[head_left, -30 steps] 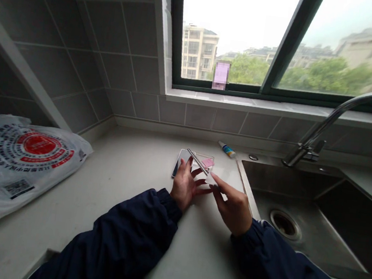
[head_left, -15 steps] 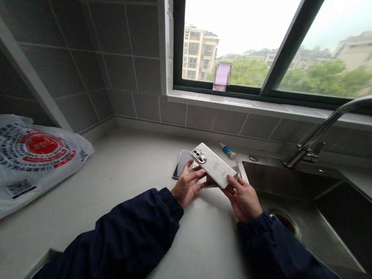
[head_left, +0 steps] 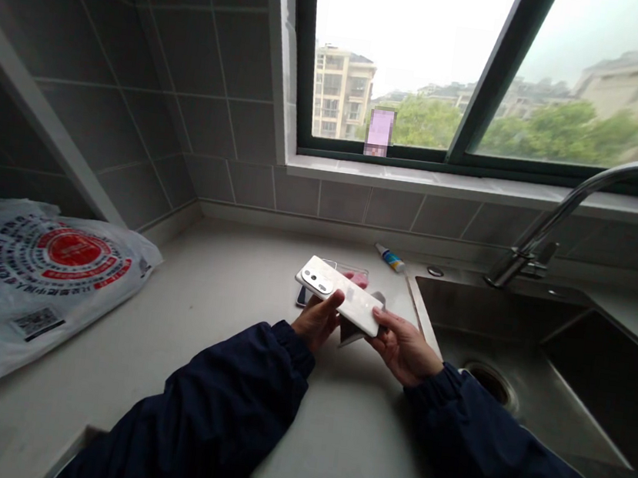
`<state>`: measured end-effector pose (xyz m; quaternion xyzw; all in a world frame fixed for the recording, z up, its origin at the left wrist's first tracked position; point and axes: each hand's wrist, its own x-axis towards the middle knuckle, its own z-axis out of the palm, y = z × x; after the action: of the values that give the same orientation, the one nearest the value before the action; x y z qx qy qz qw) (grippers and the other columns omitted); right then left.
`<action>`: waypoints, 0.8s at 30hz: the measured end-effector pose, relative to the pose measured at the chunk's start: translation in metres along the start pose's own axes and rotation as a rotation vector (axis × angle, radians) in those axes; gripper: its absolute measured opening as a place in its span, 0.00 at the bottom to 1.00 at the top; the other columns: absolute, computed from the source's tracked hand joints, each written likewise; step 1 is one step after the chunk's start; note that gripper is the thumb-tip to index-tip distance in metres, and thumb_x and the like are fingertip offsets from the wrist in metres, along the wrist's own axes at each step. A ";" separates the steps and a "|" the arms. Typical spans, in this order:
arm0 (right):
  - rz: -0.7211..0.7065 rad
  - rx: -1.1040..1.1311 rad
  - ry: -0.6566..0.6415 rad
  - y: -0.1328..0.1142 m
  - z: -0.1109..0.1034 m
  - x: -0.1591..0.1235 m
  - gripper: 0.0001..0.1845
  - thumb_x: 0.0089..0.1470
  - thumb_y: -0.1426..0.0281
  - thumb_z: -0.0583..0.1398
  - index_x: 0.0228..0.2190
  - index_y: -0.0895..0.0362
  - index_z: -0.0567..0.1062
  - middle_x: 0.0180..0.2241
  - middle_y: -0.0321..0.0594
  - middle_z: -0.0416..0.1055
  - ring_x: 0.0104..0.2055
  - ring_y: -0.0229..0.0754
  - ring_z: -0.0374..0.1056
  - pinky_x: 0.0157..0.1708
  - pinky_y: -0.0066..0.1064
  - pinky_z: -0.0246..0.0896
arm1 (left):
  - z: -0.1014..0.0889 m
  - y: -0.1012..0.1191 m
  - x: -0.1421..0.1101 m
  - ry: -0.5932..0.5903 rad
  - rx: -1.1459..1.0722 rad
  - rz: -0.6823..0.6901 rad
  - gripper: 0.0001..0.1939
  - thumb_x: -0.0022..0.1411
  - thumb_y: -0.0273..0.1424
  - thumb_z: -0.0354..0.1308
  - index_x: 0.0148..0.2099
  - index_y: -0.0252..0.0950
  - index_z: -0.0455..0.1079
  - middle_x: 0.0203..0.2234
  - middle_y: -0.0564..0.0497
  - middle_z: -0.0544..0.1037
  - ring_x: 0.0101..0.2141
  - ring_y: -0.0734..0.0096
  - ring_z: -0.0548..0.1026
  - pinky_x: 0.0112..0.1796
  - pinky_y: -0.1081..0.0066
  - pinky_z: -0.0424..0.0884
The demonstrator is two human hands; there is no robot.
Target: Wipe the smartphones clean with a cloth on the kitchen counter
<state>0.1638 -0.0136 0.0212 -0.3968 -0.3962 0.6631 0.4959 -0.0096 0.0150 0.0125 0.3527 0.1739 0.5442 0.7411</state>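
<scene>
The bench (head_left: 174,376) carries a steel sink (head_left: 496,311) on the right and a printed plastic bag (head_left: 52,276) on the left. A white smartphone (head_left: 347,293) is held above the bench, back up, camera end far left. The left hand (head_left: 316,318) cups its near edge, and the right hand (head_left: 403,350) pinches the right end, apparently gripping by the edges to leave the back uncovered. A grey flat piece (head_left: 351,332) shows beneath. A dark phone (head_left: 302,296) lies far left of it, and a small tube (head_left: 390,258) lies farther away.

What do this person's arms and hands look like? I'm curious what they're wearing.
The left dark navy jacket sleeve and the right dark navy jacket sleeve are long, puffy and creased, each narrowing to a snug gathered cuff at the wrist. The bare left hand and bare right hand wear no gloves.
</scene>
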 end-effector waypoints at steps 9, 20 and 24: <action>0.140 0.083 0.013 -0.004 0.007 -0.003 0.14 0.62 0.68 0.59 0.47 0.57 0.77 0.48 0.47 0.81 0.44 0.45 0.81 0.47 0.37 0.77 | 0.004 0.004 0.005 0.165 -0.094 0.020 0.44 0.45 0.62 0.66 0.53 0.34 0.71 0.45 0.37 0.80 0.48 0.51 0.79 0.54 0.54 0.70; 0.113 0.281 0.337 -0.019 -0.002 0.003 0.10 0.60 0.76 0.56 0.35 0.58 0.78 0.33 0.42 0.83 0.32 0.41 0.80 0.35 0.32 0.79 | 0.006 0.018 0.003 0.267 -0.165 -0.052 0.49 0.56 0.70 0.43 0.50 0.28 0.72 0.30 0.41 0.78 0.28 0.53 0.79 0.36 0.51 0.76; -0.070 0.298 0.430 -0.018 -0.005 0.008 0.09 0.59 0.74 0.58 0.37 0.57 0.80 0.36 0.42 0.83 0.35 0.42 0.80 0.38 0.34 0.79 | 0.007 0.019 0.002 0.257 -0.145 -0.190 0.55 0.57 0.71 0.32 0.52 0.25 0.72 0.30 0.39 0.78 0.25 0.50 0.78 0.33 0.49 0.74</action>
<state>0.1727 -0.0017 0.0348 -0.4370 -0.1932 0.5970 0.6445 -0.0176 0.0174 0.0305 0.2080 0.2600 0.5234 0.7843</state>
